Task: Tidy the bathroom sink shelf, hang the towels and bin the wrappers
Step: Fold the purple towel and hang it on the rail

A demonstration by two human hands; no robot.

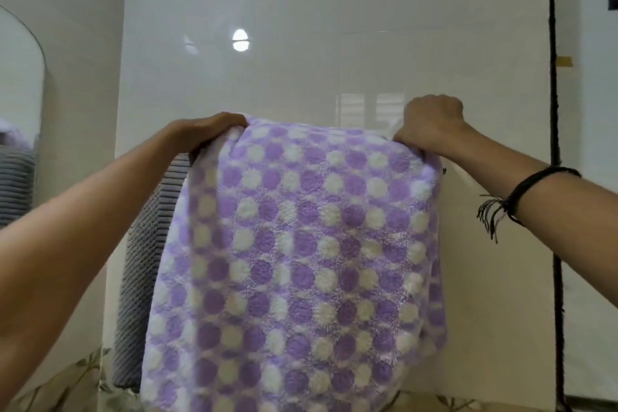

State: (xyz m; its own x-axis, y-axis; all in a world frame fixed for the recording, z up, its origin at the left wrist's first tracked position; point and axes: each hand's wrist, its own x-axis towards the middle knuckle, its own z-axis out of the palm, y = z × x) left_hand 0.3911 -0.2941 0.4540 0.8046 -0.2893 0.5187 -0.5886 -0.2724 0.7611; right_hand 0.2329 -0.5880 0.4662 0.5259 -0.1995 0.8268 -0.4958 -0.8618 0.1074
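A purple towel with white dots (301, 244) hangs spread in front of the white tiled wall. My left hand (210, 132) grips its upper left corner and my right hand (429, 124) grips its upper right corner, both at the same height. Whatever the top edge lies over is hidden by the towel. A grey ribbed towel (147, 261) hangs just behind it on the left, partly covered.
A glossy white tiled wall (334, 43) fills the view ahead. An arched mirror (20, 94) sits at the far left. A black vertical seam (555, 110) runs down the right side. Patterned floor tiles (67, 385) show at the bottom.
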